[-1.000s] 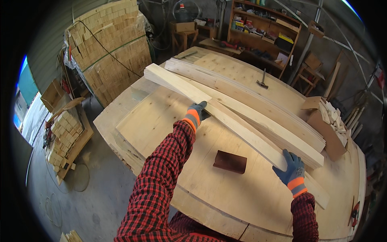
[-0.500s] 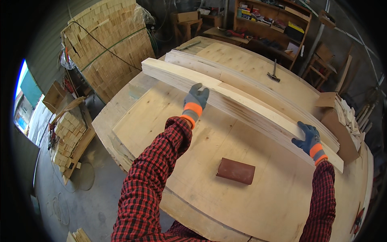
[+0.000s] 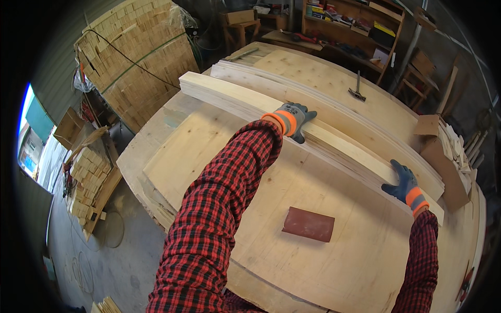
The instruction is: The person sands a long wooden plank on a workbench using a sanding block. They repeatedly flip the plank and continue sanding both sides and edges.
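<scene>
A stack of long, pale wooden strips runs slantwise over the plywood-topped table. My left hand, in a grey-blue work glove with an orange cuff, lies across the middle of the stack, thumb down the near side and fingers over the top. Close to the stack's right end, my right hand, gloved alike, straddles it with thumb on the near face and fingers on top. Just behind lies a second row of strips. A reddish-brown sandpaper-wrapped block rests on the plywood nearer to me.
A hammer lies at the table's far side. At the right stands a cardboard box of wood offcuts. Large strapped timber bundles rise at the far left, with a smaller pallet of blocks on the floor. Shelves stand behind.
My left hand has moved right along the stack, from its near edge to lying across its top. The right hand stays near the right end. The view has shifted slightly.
</scene>
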A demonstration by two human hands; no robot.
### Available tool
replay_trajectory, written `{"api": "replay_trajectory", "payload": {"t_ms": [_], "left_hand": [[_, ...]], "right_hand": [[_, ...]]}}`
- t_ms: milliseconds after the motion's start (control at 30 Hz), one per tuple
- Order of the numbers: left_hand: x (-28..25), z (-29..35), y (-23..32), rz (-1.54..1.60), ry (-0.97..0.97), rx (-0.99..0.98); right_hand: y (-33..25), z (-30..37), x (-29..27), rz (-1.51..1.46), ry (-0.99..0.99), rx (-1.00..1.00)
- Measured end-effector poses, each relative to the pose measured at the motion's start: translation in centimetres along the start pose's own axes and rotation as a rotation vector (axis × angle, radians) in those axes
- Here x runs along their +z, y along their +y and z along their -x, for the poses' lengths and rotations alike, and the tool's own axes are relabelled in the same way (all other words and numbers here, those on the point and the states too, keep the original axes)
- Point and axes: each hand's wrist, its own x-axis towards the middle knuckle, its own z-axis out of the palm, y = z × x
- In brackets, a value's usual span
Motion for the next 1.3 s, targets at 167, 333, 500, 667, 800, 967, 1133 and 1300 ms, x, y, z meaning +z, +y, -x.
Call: {"api": "replay_trajectory", "payload": {"t_ms": [167, 333, 500, 667, 800, 967, 1133, 1300], "left_hand": [[-1.4, -1.4, 0.5, -0.071, -0.122, -0.049], [-2.1, -2.4, 0.9, -0.180, -0.196, -0.034], [-1.9, -2.2, 0.5, -0.023, -0.207, -0.069], [-2.2, -2.4, 0.2, -0.021, -0.232, -0.054], [-2.1, -2.3, 0.2, -0.031, -0.209, -0.041], [-1.7, -2.1, 0.1, -0.012, -0.145, -0.007], [-0.8, -3.2, -0.6, -0.008, -0.185, -0.018], [2.2, -3.4, -3.1, 0.139, -0.017, 0.052]], "right_hand": [[0.0, -0.4, -0.1, 0.021, -0.016, -0.016], [0.0, -0.5, -0.1, 0.025, -0.003, -0.023], [-0.3, -0.3, -0.1, 0.012, 0.019, -0.023], [-0.2, -0.6, 0.2, 0.015, 0.032, -0.040], [0.6, -0.7, 0.7, -0.008, 0.049, -0.047], [1.0, -0.7, 1.0, -0.008, 0.073, -0.079], [0.7, -1.1, 0.6, -0.014, 0.057, -0.072], [0.8, -0.5, 0.7, 0.088, 0.050, -0.073]]}}
